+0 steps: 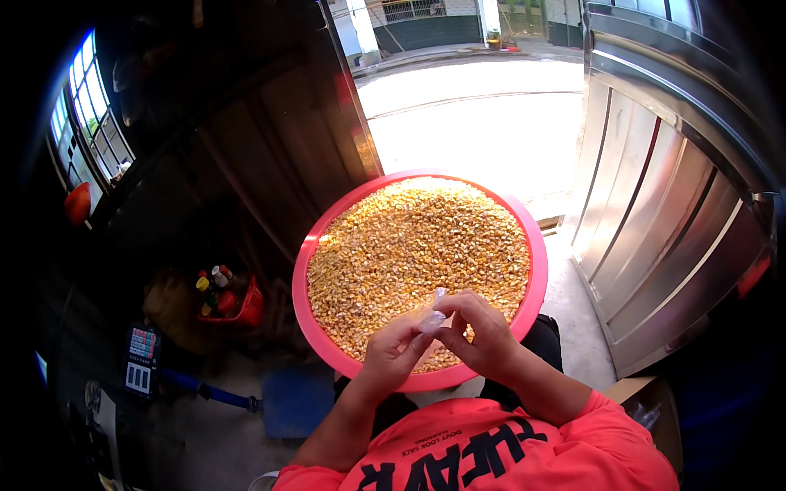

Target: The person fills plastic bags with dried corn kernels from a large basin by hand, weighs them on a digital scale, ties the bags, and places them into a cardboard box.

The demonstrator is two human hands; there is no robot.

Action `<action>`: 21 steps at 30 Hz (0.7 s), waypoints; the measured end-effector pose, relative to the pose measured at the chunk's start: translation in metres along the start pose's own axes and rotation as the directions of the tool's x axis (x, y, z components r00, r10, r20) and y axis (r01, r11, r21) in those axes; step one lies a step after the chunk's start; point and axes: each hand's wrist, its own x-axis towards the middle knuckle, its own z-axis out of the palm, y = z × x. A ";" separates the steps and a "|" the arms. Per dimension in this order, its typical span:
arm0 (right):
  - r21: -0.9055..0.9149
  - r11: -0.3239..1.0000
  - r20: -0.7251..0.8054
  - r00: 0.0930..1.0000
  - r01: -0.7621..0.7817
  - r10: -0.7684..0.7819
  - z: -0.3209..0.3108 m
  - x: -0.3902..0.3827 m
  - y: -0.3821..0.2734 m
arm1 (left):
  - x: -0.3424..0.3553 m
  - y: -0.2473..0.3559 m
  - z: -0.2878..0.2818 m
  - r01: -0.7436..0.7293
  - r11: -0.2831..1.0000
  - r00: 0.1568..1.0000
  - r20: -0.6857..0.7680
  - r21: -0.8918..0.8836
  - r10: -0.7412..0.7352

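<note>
A wide pink basin (536,270) stands before me, filled with yellow corn kernels (422,245). Over its near side, my left hand (391,350) and my right hand (479,331) meet around a small clear plastic bag (432,321). Fingers and thumb of my left hand pinch the bag from the left. From the right, my right hand pinches it as well, with bent fingers. The bag looks crumpled, and I cannot make out anything inside it. Both hands are above the kernels, close to the near rim.
A shiny metal door (630,213) stands on the right, a dark door panel (286,139) on the left. Left of the basin are a red basket (254,304) of bottles and a platform scale (295,403) with its keypad display (141,364). A cardboard box (667,417) sits lower right.
</note>
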 end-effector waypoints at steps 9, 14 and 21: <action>0.109 0.972 0.182 0.965 -0.210 0.189 0.012 0.001 0.013 | -0.002 -0.003 0.005 0.066 0.953 0.988 -0.116 -0.297 -0.105; 0.442 0.828 0.166 0.939 -0.345 0.302 0.027 -0.001 0.020 | 0.000 -0.004 0.004 -0.061 0.988 0.981 -0.191 -0.138 0.034; 0.629 0.601 0.360 0.870 -0.494 0.338 0.030 -0.001 0.029 | 0.003 -0.011 0.001 -0.176 0.970 0.955 -0.211 0.169 0.210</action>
